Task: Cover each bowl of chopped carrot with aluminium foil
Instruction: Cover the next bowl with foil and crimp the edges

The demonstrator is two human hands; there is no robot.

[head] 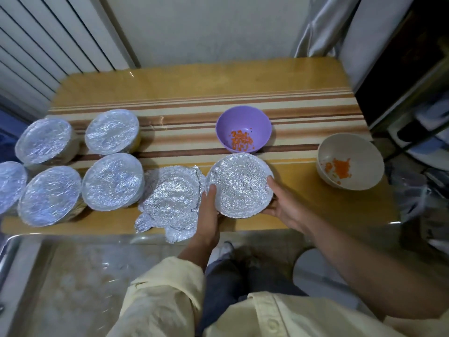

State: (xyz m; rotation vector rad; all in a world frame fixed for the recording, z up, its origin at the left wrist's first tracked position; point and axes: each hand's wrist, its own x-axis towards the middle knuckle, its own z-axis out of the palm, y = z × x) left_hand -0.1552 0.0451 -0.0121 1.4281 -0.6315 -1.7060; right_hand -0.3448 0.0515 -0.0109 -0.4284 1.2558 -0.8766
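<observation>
Well left of the round bowl with silver foil moulded over its mouth (240, 186), which both hands hold at the near edge of the striped wooden surface (194, 76), stands a cluster of five round foil-capped bowls (113, 181). Their contents are hidden, and they look finished.

Just left of the held bowl lies a loose crumpled sheet of aluminium foil (170, 200), dented into a rough round and overhanging the near edge. The left hand (209, 212) sits between that sheet and the held bowl, its fingers (211, 193) straight and pressed flat against the bowl's left side. The right hand (284, 205) curls round the right side, thumb lying on the rim.

The step in hand seems to be snugging this cover down around the rim. Next, probably, the bowl goes aside and the loose sheet goes over an open one, pressed evenly so that it does not tear.

Just behind the held bowl, a small lilac plastic bowl (243, 117) holds a scatter of chopped orange carrot (241, 141), uncovered. Well to the right, a cream round bowl (352, 147) holds more carrot bits (340, 166), also uncovered.
</observation>
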